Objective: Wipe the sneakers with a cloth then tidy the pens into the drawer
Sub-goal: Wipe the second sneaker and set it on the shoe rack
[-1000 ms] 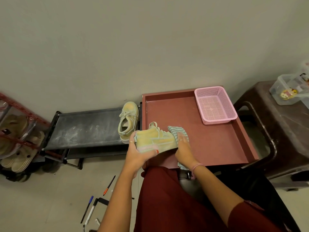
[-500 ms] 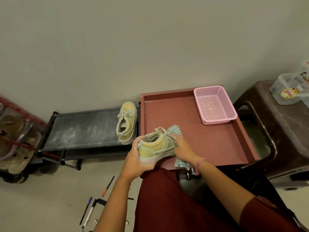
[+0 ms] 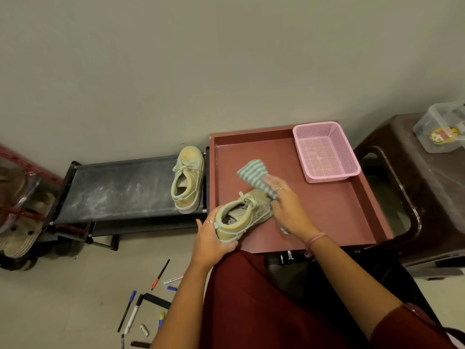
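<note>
Red drawer (image 3: 327, 222) open against a plain wall, pink basket (image 3: 325, 152) in its far corner. Left hand (image 3: 212, 241) cups the heel of a sneaker (image 3: 242, 217) resting in the drawer; right hand (image 3: 286, 205) grips the striped cloth (image 3: 254, 173) at its toe. Second sneaker (image 3: 187, 178) sits on the rack (image 3: 118, 187); pens (image 3: 130, 311) scattered on the floor.

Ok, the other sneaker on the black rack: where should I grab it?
Probably by the heel collar of the sneaker, coming from above on its near end. It sits upright, heel towards you and toe to the wall, the opening facing up and clear.
</note>
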